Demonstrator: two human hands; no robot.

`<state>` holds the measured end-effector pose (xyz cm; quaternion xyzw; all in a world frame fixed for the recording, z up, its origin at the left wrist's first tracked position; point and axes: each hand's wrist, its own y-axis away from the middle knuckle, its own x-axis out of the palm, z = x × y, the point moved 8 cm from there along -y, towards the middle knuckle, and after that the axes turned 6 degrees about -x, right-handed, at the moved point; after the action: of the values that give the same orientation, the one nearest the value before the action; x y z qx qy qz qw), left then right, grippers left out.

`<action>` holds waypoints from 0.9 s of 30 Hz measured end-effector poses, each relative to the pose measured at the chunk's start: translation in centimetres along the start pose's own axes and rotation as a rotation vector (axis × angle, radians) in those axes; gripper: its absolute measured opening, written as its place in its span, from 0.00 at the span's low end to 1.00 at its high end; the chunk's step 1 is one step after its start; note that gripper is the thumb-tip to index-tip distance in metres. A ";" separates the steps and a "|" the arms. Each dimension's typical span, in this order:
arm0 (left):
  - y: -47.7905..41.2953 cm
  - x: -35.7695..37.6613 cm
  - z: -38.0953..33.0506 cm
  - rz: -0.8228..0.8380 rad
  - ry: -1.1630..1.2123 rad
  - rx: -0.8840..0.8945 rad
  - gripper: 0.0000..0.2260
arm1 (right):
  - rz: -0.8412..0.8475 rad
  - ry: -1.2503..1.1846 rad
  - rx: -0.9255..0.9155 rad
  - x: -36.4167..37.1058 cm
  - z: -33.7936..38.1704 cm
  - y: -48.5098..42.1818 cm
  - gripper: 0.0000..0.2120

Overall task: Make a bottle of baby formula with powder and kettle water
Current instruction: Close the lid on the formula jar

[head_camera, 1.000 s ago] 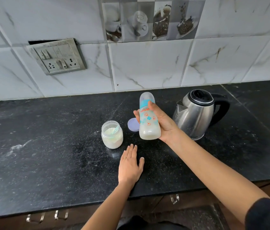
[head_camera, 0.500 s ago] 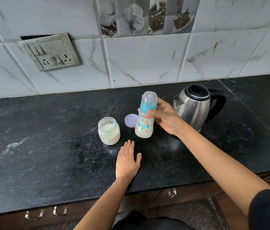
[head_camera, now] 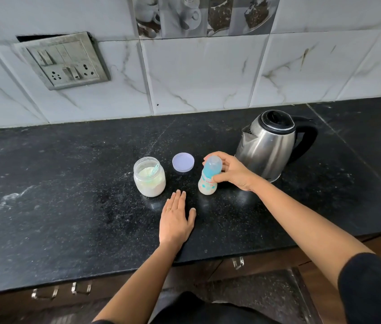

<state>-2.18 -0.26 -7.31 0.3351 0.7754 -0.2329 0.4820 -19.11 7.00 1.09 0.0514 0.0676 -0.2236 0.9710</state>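
At a black counter (head_camera: 68, 206), I am finishing a bottle of formula. The jar (head_camera: 149, 181) of powder is standing open, a scoop (head_camera: 155, 169) lying inside; my left hand (head_camera: 175, 220) is resting flat on the counter just in front of it, fingers straight and holding nothing; the lid (head_camera: 183, 162) is lying off the jar, between jar and bottle, touching neither; the bottle (head_camera: 207, 187) is standing upright on the counter, capped, milky liquid showing in its lower part; my right hand (head_camera: 234, 173) is gripping it round the cap and neck, fingers and thumb curled; the kettle (head_camera: 269, 143) is sitting closed just behind that hand, handle pointing right.

Judging by the pale liquid and the fitted cap, I am taking powder and water to be in and mixed, so the making itself is looking all but done; what is seeming left is letting go of the bottle and putting the lid back on the jar; whether the kettle is holding any water I cannot tell.

Counting across: one socket plate (head_camera: 63, 60) on the tiled wall (head_camera: 196, 76); one jar; one scoop; one lid; one bottle; one kettle; two hands, the left wearing one ring (head_camera: 168, 209).
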 end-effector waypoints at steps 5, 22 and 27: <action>0.0 0.0 -0.1 0.001 0.016 -0.001 0.27 | 0.071 0.036 0.036 0.5 -0.3 0.0 0.27; 1.3 -9.0 2.9 -0.579 0.387 -0.119 0.32 | 0.105 0.883 -0.062 4.6 6.9 -7.8 0.28; -1.2 -10.7 5.5 -0.512 0.524 -0.233 0.44 | 0.303 1.259 0.272 8.3 3.0 -11.5 0.42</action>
<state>3.49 -7.98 0.06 0.1218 0.9521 -0.1625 0.2286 -16.44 -7.18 2.00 0.3035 0.5856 -0.0181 0.7515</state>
